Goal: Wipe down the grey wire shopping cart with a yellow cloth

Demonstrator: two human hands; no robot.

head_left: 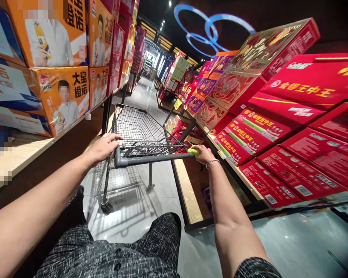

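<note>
A black wire shopping cart (136, 125) stands in front of me, its basket showing only bare mesh. My left hand (106, 147) lies on the cart's near left corner, fingers stretched over the rim. At the right end of the grey handlebar (158, 158), my right hand (203, 154) is closed around a yellow-green cloth (194, 151) pressed against the bar. A thin bracelet circles the right wrist. Part of the right-hand fingers is hidden behind the cloth and hand.
Orange drink cartons (65, 102) are stacked on a wooden shelf (20, 154) at left. Red gift boxes (304, 154) fill the display at right, whose low wooden ledge (188, 193) lies close to the cart. A shiny tiled aisle (146, 90) runs ahead between displays.
</note>
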